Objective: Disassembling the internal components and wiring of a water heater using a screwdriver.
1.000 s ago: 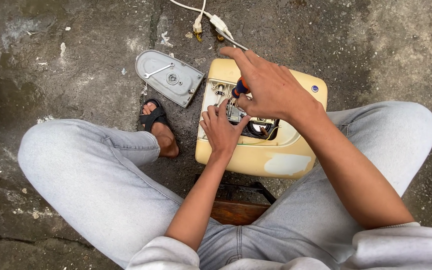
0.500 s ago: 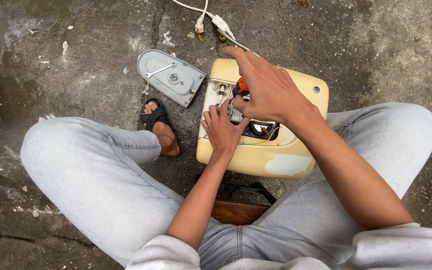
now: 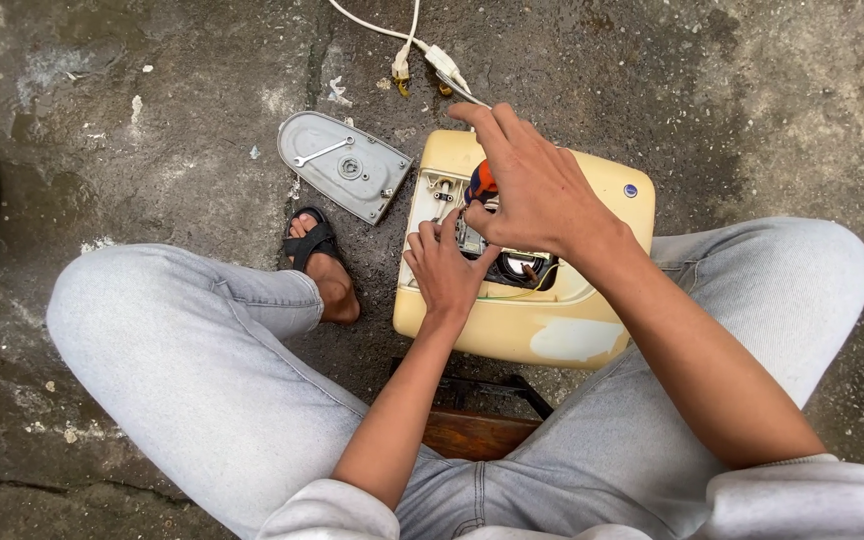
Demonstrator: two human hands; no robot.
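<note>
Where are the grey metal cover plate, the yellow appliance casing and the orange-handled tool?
grey metal cover plate [image 3: 344, 166]: head view, on its flat middle.
yellow appliance casing [image 3: 512, 335]: head view, on its near side wall.
orange-handled tool [image 3: 482, 180]: head view, on the handle showing under the right hand [image 3: 537, 190].

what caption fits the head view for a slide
Seated person's right hand grips an orange-handled tool inside an opened cream appliance, left hand steadying the parts.

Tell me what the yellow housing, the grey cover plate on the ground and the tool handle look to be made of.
Yellow housing: likely moulded plastic, smooth and cream-yellow, with rounded corners and a paler scuffed patch.
Grey cover plate: looks like cast metal, dull matte grey with a raised rim, though grey plastic is possible.
Tool handle under the right hand: glossy orange and dark, probably plastic; mostly hidden.
</note>
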